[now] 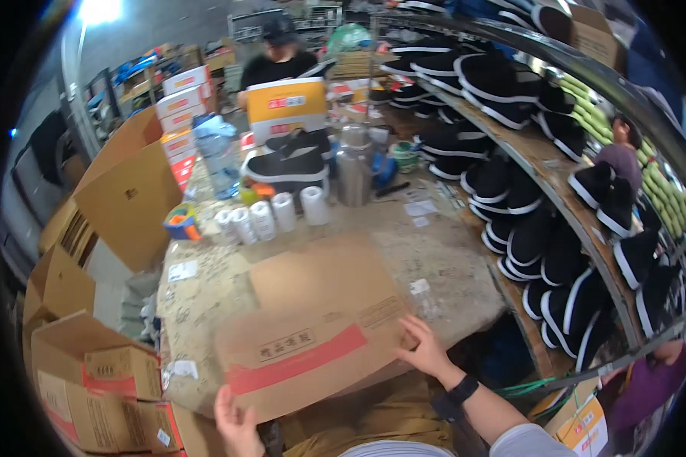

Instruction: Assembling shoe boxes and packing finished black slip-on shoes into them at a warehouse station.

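A flattened brown cardboard box [297, 377] with a red stripe and dark print is tilted over the near side of the worktable [450, 251], its far part blurred. My left hand [238, 426] is at its near left corner, fingers bent around the edge. At the right edge, my right hand [428, 352] grips the cardboard between thumb and fingers; a dark band [463, 388] circles that wrist. Beyond the cardboard stand several white paper rolls [283, 209] in a row. A tape dispenser [181, 222] sits at the table's left edge.
Racks of black shoes [503, 87] with white soles line the right side. Open cartons [126, 202] crowd the left. A water jug [219, 160], a steel container [354, 171] and shoes by an orange box [286, 107] stand at the back. A person [282, 57] works beyond the table.
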A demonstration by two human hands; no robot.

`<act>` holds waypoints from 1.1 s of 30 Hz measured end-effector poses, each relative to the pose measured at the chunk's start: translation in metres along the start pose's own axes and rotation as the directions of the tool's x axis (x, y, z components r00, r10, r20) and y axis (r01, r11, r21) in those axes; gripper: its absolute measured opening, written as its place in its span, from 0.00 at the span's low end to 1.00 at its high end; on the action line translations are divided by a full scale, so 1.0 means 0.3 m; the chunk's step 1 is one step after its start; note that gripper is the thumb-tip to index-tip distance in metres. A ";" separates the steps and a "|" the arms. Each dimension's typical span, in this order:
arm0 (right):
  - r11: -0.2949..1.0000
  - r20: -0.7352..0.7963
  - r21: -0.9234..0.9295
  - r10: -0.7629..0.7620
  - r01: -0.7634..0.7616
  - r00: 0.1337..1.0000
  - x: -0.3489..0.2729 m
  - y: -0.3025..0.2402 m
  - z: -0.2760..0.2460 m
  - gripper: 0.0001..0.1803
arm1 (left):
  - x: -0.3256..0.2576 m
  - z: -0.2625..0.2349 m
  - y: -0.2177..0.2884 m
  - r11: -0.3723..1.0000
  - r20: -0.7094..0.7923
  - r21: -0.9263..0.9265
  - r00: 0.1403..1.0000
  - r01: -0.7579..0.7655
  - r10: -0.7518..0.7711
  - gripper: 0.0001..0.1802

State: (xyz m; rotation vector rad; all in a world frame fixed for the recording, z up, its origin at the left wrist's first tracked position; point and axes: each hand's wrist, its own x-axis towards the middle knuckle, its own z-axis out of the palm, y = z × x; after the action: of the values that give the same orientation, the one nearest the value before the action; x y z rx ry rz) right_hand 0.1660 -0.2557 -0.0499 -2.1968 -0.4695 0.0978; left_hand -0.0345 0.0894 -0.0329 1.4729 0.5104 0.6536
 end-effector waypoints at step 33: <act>0.479 -0.218 -0.336 -0.877 0.811 0.428 0.409 -0.532 -0.052 0.08 | 0.483 0.300 0.316 0.515 0.314 0.787 0.939 -0.340 0.140 0.56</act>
State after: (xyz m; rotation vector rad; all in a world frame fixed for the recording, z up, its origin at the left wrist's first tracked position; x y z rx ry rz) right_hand 0.2356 -0.1338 0.0953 -1.8026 -1.3683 -0.9448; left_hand 0.1238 0.1201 0.0769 2.5571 0.4665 0.4529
